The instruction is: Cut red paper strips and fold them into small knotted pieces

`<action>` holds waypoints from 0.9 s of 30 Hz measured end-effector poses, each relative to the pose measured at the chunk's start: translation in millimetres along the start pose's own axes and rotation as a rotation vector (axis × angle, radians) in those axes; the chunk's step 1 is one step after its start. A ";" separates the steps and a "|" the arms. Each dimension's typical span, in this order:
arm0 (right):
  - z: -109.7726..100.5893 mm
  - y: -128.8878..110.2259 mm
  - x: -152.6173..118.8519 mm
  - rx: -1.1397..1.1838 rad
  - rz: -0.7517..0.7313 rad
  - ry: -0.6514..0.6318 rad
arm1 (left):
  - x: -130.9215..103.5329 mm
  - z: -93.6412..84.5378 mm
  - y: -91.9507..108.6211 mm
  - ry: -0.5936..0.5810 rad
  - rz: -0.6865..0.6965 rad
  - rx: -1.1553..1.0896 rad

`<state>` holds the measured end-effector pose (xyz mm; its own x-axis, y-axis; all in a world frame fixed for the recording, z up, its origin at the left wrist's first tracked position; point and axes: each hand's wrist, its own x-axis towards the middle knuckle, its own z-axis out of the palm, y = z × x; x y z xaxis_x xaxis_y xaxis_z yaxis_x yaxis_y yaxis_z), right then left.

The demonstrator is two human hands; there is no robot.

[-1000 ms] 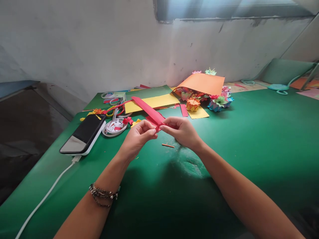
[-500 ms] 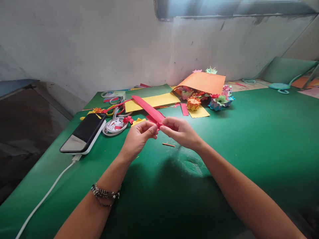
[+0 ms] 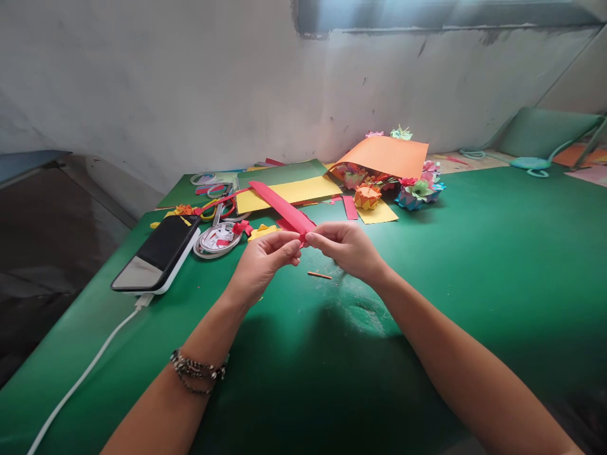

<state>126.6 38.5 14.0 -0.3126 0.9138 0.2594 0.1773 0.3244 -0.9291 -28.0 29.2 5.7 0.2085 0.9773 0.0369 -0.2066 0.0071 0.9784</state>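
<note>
A long red paper strip (image 3: 284, 208) slants up and left from between my two hands, above the green table. My left hand (image 3: 265, 256) pinches its near end between thumb and fingers. Close beside it, my right hand (image 3: 344, 249) pinches the same end from the right. The small part between my fingertips looks folded, though the fingers hide most of it. Just beyond my left hand lie a yellow paper piece (image 3: 264, 232) and a small red paper piece (image 3: 242, 227). Below the hands rests a thin brown stick (image 3: 319, 275).
At left a phone (image 3: 159, 256) lies with a white cable (image 3: 90, 373). Near it are tape rolls (image 3: 218, 240) and scissors (image 3: 218, 212). Behind lie yellow paper sheets (image 3: 289, 193). An orange paper sheet (image 3: 384, 158) covers paper flowers, with an orange one (image 3: 368, 196) in front.
Hardly anything differs. Both hands keep their pinch on the red strip in nearly the same place, and the whole view has shifted very slightly.
</note>
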 end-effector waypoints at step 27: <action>4.8 -2.8 -0.9 0.121 0.017 0.112 | -0.4 0.8 0.5 -0.022 0.070 0.100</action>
<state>121.9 35.6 15.1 -0.2032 0.9426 0.2650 0.0657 0.2831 -0.9568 -27.4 28.6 6.3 0.2182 0.9697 0.1097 -0.1257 -0.0836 0.9885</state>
